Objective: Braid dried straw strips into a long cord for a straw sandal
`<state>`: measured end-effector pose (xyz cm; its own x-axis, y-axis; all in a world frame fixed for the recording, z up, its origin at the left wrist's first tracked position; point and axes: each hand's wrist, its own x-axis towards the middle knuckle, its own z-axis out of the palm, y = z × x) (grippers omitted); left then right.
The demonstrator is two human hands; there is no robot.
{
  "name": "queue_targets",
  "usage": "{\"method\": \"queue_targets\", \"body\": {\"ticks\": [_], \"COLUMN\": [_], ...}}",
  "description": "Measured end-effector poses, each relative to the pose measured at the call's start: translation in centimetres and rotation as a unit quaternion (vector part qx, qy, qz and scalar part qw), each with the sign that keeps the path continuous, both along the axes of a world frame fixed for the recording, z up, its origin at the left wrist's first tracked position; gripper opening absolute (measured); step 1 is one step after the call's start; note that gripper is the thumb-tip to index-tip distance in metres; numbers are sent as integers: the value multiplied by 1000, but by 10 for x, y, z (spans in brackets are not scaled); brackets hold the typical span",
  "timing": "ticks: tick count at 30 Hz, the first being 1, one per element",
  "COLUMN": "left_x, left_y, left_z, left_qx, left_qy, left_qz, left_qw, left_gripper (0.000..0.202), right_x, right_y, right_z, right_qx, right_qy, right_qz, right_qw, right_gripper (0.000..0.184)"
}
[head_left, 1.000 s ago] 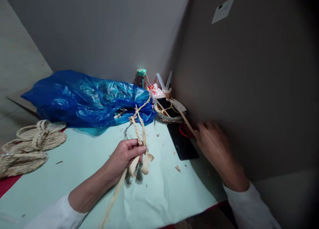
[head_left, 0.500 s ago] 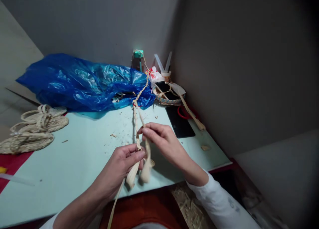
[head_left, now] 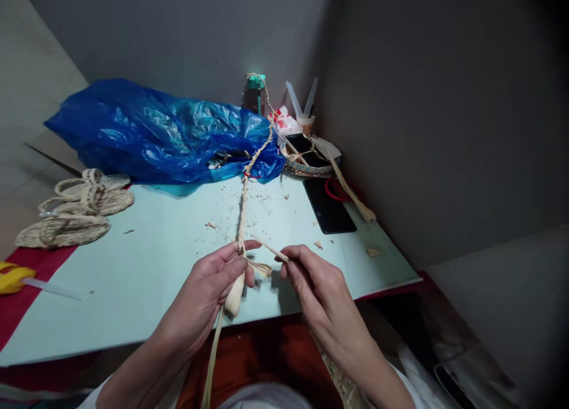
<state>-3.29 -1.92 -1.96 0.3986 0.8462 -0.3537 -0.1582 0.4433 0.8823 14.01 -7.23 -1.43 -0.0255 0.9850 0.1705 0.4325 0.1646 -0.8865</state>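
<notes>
A: Where is the braided cord (head_left: 242, 216)?
B: Its near end sits in the left hand (head_left: 213, 281), thumb and fingers pinching it above the front of the worktop (head_left: 151, 290); from there it runs away past the blue bag (head_left: 164, 130) to the green-capped bottle (head_left: 256, 92)
A: And the right hand (head_left: 322, 284)?
B: Its fingers pinch a thin strip (head_left: 275, 252), which points toward the left fingertips; I can't tell whether it touches them
A: Any loose ends?
B: A broad strip (head_left: 233, 302) hangs under the left hand, a frayed tuft (head_left: 262, 269) sticks out rightward, and a long strip (head_left: 211, 361) drops past the edge
A: What lies around?
B: A basket (head_left: 306, 171) holding a phone (head_left: 299, 142) stands near the bottle, with a dark flat slab (head_left: 329, 210) just in front of it; woven sandals (head_left: 93, 204) lie at the far left, and small scraps (head_left: 211, 225) are scattered beside the cord
</notes>
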Motion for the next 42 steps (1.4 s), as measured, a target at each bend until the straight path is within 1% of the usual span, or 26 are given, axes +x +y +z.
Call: {"method": "queue_targets", "body": {"ticks": [3,5,6,8,10,12,13,16,19,21,26,27,29,33,36,39,42], "left_x": [0,1,1,2,2,1,1,1,4,6,9,9,10,11,11,9,5], "left_y": [-3,-4,-5,-6,-6,-7,-7,-6,-6,-5,-4,-4,-5,-5,-5,-4,-3], "left_z": [1,2,2,1,0,-2,-2,-4,-4,-4,-1,-1,1,1,1,0,-1], "left_qx": [12,11,11,15,20,21,21,26,23,25,57,60,59,45,38,28,30], "left_qy": [8,11,9,3,-6,-12,-11,1,8,16,69,76,76,58,49,37,29], "left_qz": [18,25,25,20,13,7,6,5,9,15,22,20,16,13,20,24,19], "left_qw": [1000,1000,1000,1000,1000,1000,1000,1000,1000,999,996,995,995,997,998,999,999], "left_gripper": [37,37,35,32,29,29,29,30,29,27,23,23,23,23,24,24,25], "right_x": [-6,-11,-14,-17,-19,-19,-19,-17,-16,-17,-26,-28,-32,-39,-42,-40,-31], "right_y": [-7,-8,-7,-3,1,4,5,2,-4,-7,-17,-18,-21,-20,-16,-13,-8], "right_z": [0,-1,-1,-4,-7,-10,-12,-14,-13,-13,-18,-19,-21,-21,-18,-14,-9], "right_qx": [-3,-2,4,20,36,45,54,101,153,177,211,204,168,90,49,6,-14], "right_qy": [-28,-31,-33,-46,-67,-84,-88,-96,-120,-143,-246,-251,-241,-206,-171,-111,-14], "right_qz": [-2,-8,-15,-20,-9,6,3,-62,-121,-133,-165,-162,-139,-68,-42,-28,-2], "right_qw": [1000,999,999,999,997,995,995,988,973,965,932,932,946,972,983,993,1000], "right_gripper": [17,14,13,18,21,19,19,18,7,4,6,6,5,16,19,22,26]}}
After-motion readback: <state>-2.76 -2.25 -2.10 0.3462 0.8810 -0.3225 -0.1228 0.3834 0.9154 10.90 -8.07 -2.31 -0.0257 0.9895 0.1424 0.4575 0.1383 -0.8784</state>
